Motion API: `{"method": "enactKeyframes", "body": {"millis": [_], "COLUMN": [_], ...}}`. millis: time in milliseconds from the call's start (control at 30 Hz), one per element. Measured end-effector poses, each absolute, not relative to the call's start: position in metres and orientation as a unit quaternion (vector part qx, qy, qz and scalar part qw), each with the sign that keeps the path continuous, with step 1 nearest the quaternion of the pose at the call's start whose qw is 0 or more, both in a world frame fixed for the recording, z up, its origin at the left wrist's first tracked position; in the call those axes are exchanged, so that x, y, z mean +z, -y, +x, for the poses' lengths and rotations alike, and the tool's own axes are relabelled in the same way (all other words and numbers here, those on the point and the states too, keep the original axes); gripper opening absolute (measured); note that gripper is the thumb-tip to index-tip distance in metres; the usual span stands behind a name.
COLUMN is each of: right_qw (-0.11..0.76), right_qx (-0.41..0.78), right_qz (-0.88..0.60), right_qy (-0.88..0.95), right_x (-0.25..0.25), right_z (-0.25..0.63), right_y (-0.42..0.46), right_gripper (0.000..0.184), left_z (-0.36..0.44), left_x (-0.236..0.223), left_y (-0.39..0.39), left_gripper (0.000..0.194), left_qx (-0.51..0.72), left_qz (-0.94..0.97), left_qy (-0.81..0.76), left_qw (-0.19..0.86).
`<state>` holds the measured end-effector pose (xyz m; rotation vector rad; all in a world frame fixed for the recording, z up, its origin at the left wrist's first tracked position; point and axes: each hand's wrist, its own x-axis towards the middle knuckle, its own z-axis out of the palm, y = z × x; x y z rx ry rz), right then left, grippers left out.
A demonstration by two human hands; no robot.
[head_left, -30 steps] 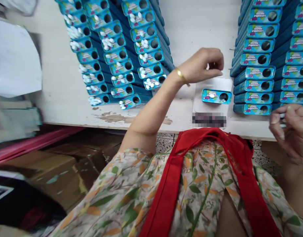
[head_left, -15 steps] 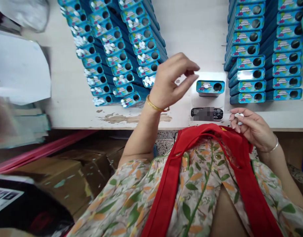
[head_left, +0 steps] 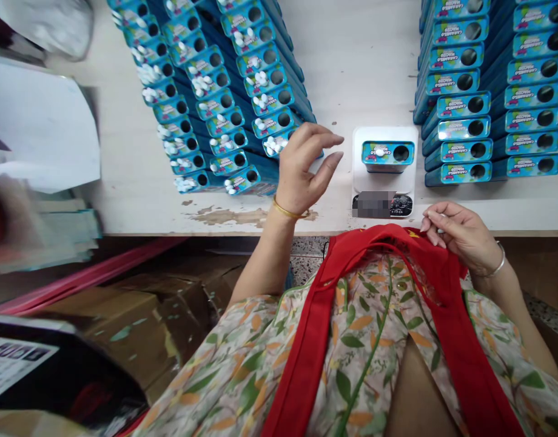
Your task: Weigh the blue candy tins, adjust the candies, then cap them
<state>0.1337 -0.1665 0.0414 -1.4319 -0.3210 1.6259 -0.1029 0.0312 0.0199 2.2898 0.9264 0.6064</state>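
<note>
A blue tin (head_left: 372, 160) with a round dark hole in its top stands upright on a white kitchen scale (head_left: 359, 180). One white candy (head_left: 379, 152) lies on the tin's lid. My left hand (head_left: 304, 170) hovers to the left of the scale, thumb and fingers apart, with nothing in it. Just right of the scale, by the table's front edge, my right hand (head_left: 461, 237) is closed, thumb pressed to the fingers. The white candies seen in it a moment ago are hidden by the fingers now.
Rows of blue tins (head_left: 236, 141) with white candies on their lids fill the left. More tins (head_left: 465, 173) without candies on top stand in rows at the right. Papers (head_left: 37, 127) lie far left; cardboard boxes (head_left: 110, 328) sit below the table (head_left: 352, 73).
My left hand has drawn back to the left and slightly down, away from the tin on the scale. My right fingers have closed over the white candies that showed between them.
</note>
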Motion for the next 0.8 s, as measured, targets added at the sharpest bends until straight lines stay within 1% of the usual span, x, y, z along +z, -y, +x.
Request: {"method": "enactKeyframes", "body": {"millis": [67,167,300,367,533,600,700,800], "right_qw": [0.460,0.461,0.449,0.442,0.431,0.422,0.407,0.401], "right_qx": [0.652,0.643,0.651,0.659,0.666,0.667,0.671,0.661], "right_qz": [-0.590,-0.601,-0.603,-0.600,-0.601,-0.605,-0.611,-0.624], "right_qy": [0.123,0.114,0.101,0.097,0.101,0.107,0.104,0.109], "right_x": [0.040,0.038,0.036,0.036,0.029,0.026,0.017,0.003], "right_z": [0.135,0.135,0.133,0.131,0.128,0.128,0.129,0.133], "right_y": [0.167,0.168,0.166,0.164,0.164,0.168,0.173,0.178], "right_gripper": [0.035,0.036,0.040,0.042,0.044,0.045,0.049,0.054], "left_z": [-0.101,-0.097,-0.084,-0.076,-0.053,-0.046,-0.037,-0.017], "left_x": [0.018,0.014,0.008,0.006,0.013,0.020,0.029,0.030], "left_y": [-0.030,-0.026,-0.018,-0.013,-0.009,-0.016,-0.047,-0.105], "left_gripper": [0.033,0.035,0.052,0.055,0.054,0.051,0.036,0.032], "left_qx": [0.239,0.250,0.187,0.166,0.154,0.125,0.082,0.133], "left_qz": [0.866,0.892,0.928,0.937,0.947,0.955,0.967,0.959], "left_qy": [-0.329,-0.285,-0.258,-0.251,-0.233,-0.221,-0.176,-0.200], "left_qw": [0.291,0.247,0.193,0.178,0.159,0.156,0.165,0.152]}}
